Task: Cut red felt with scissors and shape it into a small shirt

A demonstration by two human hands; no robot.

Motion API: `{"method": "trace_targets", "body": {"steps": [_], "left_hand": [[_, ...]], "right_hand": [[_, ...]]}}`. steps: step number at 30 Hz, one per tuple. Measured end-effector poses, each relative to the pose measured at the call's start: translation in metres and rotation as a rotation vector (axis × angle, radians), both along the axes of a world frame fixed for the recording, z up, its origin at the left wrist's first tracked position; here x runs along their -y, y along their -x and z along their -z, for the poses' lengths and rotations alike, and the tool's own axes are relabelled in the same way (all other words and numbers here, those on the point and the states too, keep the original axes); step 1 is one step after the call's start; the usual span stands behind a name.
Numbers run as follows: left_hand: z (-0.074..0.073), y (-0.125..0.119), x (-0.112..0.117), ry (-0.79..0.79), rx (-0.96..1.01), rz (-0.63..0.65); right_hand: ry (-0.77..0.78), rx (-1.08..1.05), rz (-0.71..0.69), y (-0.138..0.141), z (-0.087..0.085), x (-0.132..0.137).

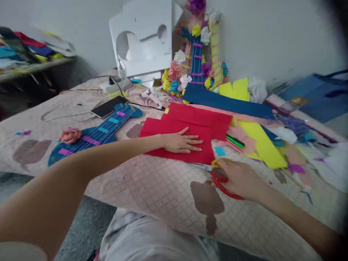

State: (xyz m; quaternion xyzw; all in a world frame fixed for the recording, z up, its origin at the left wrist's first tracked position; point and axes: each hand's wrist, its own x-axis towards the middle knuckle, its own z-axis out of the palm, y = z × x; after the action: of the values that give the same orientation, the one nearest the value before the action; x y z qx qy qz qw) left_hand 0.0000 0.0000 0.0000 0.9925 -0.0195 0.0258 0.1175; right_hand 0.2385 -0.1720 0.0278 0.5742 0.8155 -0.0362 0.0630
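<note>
My left hand [181, 142] lies flat, fingers stretched out, on a red felt sheet [190, 130] spread over the patterned bedcover. To its right, my right hand [239, 177] rests over a pair of red-handled scissors [224, 186], fingers curled around the handles. A small light-blue paper square [219, 151] lies between the two hands, beside the red sheet's edge. A green pen [235, 141] lies just beyond my right hand.
A blue paper guitar [98, 134] with a pink paper rose [70, 135] lies at left, near a phone [108, 106]. Yellow [262, 145] and blue felt sheets [225, 101], paper scraps, a flower-decorated guitar [197, 58], a glue gun [153, 97] and a white board [144, 40] crowd the back.
</note>
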Motion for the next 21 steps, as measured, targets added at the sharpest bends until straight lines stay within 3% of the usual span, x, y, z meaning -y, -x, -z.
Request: {"method": "trace_targets", "body": {"steps": [5, 11, 21], "left_hand": [[0.005, -0.0041, -0.0049, 0.038, 0.034, -0.009], [0.0005, -0.0044, -0.0027, 0.06, -0.056, -0.037], [-0.0009, -0.0047, -0.002, 0.081, -0.082, -0.054]], "right_hand": [[-0.065, -0.052, -0.059, 0.0099, -0.0025, -0.0035], [-0.112, 0.006, -0.114, 0.0033, 0.0031, -0.0027], [-0.105, -0.052, -0.039, 0.0122, -0.0034, -0.0017]]}}
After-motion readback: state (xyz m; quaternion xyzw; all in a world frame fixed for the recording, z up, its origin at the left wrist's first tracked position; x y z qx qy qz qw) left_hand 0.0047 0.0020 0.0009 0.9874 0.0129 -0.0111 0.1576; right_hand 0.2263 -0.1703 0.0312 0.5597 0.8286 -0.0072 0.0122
